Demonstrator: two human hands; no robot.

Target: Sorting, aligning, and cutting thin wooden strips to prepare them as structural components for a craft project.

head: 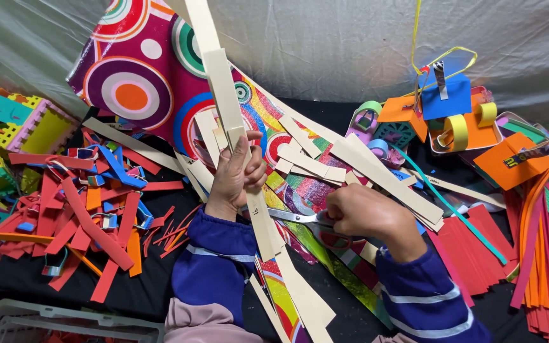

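My left hand (236, 174) grips a long cream cardboard strip (223, 95) that runs from the top of the view down past my wrists. My right hand (366, 216) holds scissors (297, 216), whose metal blades point left and meet the strip just below my left hand. Under both hands lies a large sheet of wrapping paper (135, 82) printed with coloured circles, and several cut cream strips (351, 165) lie on it. Both arms wear dark blue sleeves with pale stripes.
A heap of red, orange and blue foam strips (90, 209) lies at the left. Foam craft houses (452, 108) in orange and blue stand at the upper right, with red and orange strips (535, 254) below them. Yellow-green foam blocks (27, 127) sit far left. A grey crate rim (52, 317) shows bottom left.
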